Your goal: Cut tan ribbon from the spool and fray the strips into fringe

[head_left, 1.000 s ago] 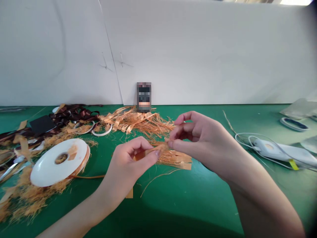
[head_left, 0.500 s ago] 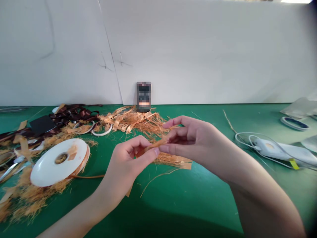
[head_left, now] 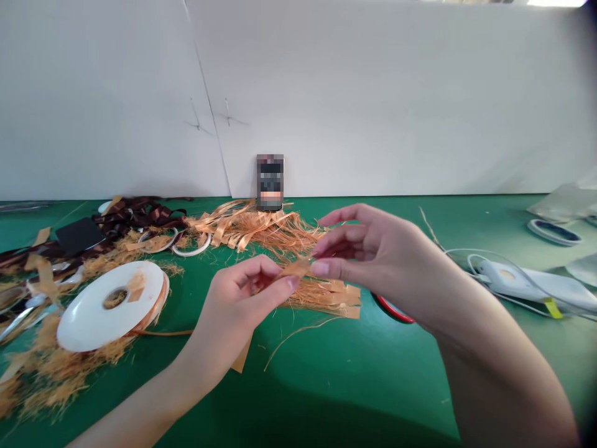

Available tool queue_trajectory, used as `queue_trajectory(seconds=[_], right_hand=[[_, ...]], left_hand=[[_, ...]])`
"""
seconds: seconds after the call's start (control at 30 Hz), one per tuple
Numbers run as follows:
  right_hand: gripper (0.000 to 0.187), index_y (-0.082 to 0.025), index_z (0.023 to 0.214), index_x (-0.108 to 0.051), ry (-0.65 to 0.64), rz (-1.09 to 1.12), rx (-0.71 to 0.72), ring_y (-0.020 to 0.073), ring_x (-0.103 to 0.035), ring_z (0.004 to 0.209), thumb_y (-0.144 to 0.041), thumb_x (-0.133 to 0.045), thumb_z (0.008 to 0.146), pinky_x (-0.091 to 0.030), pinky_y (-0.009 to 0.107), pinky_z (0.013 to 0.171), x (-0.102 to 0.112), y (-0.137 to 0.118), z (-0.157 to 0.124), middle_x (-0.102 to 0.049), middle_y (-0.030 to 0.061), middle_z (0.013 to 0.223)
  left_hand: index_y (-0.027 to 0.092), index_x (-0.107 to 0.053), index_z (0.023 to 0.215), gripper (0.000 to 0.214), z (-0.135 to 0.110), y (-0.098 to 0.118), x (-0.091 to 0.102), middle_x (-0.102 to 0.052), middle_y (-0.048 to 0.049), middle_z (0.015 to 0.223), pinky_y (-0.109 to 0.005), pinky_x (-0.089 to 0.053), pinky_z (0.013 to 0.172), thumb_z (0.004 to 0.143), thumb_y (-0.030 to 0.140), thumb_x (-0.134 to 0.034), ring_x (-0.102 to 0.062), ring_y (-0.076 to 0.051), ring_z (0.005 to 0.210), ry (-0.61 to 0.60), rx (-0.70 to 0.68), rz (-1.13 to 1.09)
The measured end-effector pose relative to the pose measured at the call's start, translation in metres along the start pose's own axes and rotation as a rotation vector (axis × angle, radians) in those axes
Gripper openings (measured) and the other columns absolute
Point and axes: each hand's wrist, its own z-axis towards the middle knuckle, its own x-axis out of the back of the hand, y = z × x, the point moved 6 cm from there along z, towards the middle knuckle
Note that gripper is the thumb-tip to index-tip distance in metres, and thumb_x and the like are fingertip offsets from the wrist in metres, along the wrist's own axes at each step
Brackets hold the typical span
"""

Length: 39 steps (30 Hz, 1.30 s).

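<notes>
My left hand (head_left: 236, 298) pinches a short orange ribbon strip (head_left: 295, 269) between thumb and fingers, above a frayed orange ribbon bundle (head_left: 324, 297) lying on the green mat (head_left: 326, 379). My right hand (head_left: 373, 249) hovers over that bundle with its fingers apart, the thumb tip at the strip's end. I cannot tell whether the thumb touches it. To the left stands a white spool of orange ribbon (head_left: 109, 305), lying flat.
Behind my hands lie heaps of frayed orange fibre (head_left: 247, 230) and dark brown ribbon (head_left: 140, 214). A red-rimmed roll (head_left: 394, 309) shows beside my right forearm. A white device with cable (head_left: 527, 283) lies at right, and a small pixelated box (head_left: 270, 182) stands against the white wall.
My right hand has risen and its fingers have parted from the strip. A red-rimmed roll now shows beside my right forearm. My left hand still pinches the strip.
</notes>
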Motion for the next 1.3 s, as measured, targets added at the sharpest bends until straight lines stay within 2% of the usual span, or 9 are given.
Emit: queue_trajectory(seconds=[0.07,0.23,0.6,0.87,1.0,1.13,1.2,1.27,1.3], right_hand=[[0.034,-0.023,0.094,-0.055,-0.069,0.009,-0.013,0.0152,-0.069,0.073,-0.025,-0.076,0.068,-0.056,0.028,0.067,-0.009,0.000,-0.002,-0.070,-0.0037,0.073],[0.023,-0.022,0.089,-0.057,-0.021,-0.072,0.016,0.0140,-0.068,0.068,-0.018,-0.071,0.071,-0.053,0.028,0.066,-0.008,-0.004,-0.004,-0.070,-0.0048,0.069],[0.027,-0.023,0.083,-0.047,-0.017,-0.205,0.188,0.0130,-0.062,0.069,0.000,-0.054,0.072,-0.050,0.028,0.067,-0.006,-0.012,-0.009,-0.062,-0.0051,0.068],[0.031,-0.023,0.083,-0.045,-0.028,-0.272,0.185,0.0112,-0.057,0.064,0.005,-0.046,0.070,-0.050,0.026,0.064,-0.004,-0.009,-0.007,-0.058,-0.0060,0.065],[0.032,-0.024,0.079,-0.044,0.052,-0.335,0.182,0.0123,-0.056,0.062,0.005,-0.050,0.067,-0.051,0.026,0.063,0.009,-0.011,-0.004,-0.056,-0.0049,0.062],[0.020,-0.024,0.083,-0.046,0.143,-0.291,0.163,0.0154,-0.060,0.068,-0.010,-0.058,0.077,-0.050,0.031,0.066,0.018,-0.012,-0.004,-0.061,-0.0013,0.069],[0.021,-0.023,0.095,-0.049,0.089,-0.176,0.148,0.0171,-0.063,0.078,-0.021,-0.063,0.079,-0.051,0.032,0.069,0.010,-0.011,-0.005,-0.065,0.0015,0.083],[0.034,-0.024,0.105,-0.050,-0.040,-0.081,0.110,0.0169,-0.065,0.083,-0.026,-0.068,0.077,-0.053,0.031,0.071,-0.005,-0.009,-0.007,-0.066,0.0022,0.094],[0.034,-0.024,0.106,-0.051,-0.108,-0.062,0.084,0.0159,-0.065,0.081,-0.025,-0.069,0.076,-0.053,0.030,0.070,-0.013,-0.008,-0.008,-0.067,0.0013,0.092]], left_hand=[[0.020,-0.055,0.060,0.021,-0.001,0.003,-0.004,-0.046,0.0050,0.062,-0.023,-0.033,0.058,0.074,0.027,-0.068,-0.041,-0.010,0.062,-0.018,-0.018,0.014],[0.020,-0.053,0.058,0.023,-0.003,0.008,-0.007,-0.044,0.0050,0.059,-0.025,-0.030,0.055,0.075,0.027,-0.067,-0.039,-0.011,0.059,-0.039,-0.057,0.096],[0.021,-0.052,0.056,0.024,-0.002,0.008,-0.007,-0.045,0.0030,0.062,-0.027,-0.033,0.059,0.075,0.027,-0.065,-0.041,-0.013,0.062,-0.126,-0.061,0.218],[0.020,-0.059,0.059,0.024,-0.006,0.008,0.001,-0.053,0.0005,0.067,-0.028,-0.032,0.058,0.076,0.036,-0.067,-0.045,-0.015,0.064,-0.150,-0.044,0.267],[0.020,-0.060,0.061,0.022,-0.005,0.005,0.008,-0.054,0.0000,0.070,-0.028,-0.031,0.058,0.077,0.034,-0.066,-0.044,-0.015,0.066,-0.179,-0.024,0.254],[0.020,-0.057,0.058,0.026,-0.002,0.003,0.013,-0.048,0.0017,0.065,-0.028,-0.028,0.054,0.076,0.035,-0.067,-0.038,-0.013,0.060,-0.144,0.021,0.216],[0.020,-0.058,0.058,0.025,0.000,0.004,0.011,-0.047,0.0026,0.063,-0.027,-0.029,0.054,0.075,0.036,-0.068,-0.038,-0.012,0.058,-0.130,0.031,0.189],[0.021,-0.061,0.060,0.023,0.001,0.005,0.006,-0.048,0.0028,0.062,-0.026,-0.031,0.055,0.075,0.036,-0.069,-0.041,-0.012,0.059,-0.149,0.032,0.169],[0.021,-0.062,0.062,0.022,0.001,0.006,0.004,-0.050,0.0027,0.063,-0.025,-0.033,0.056,0.075,0.037,-0.068,-0.043,-0.013,0.060,-0.170,0.033,0.164]])
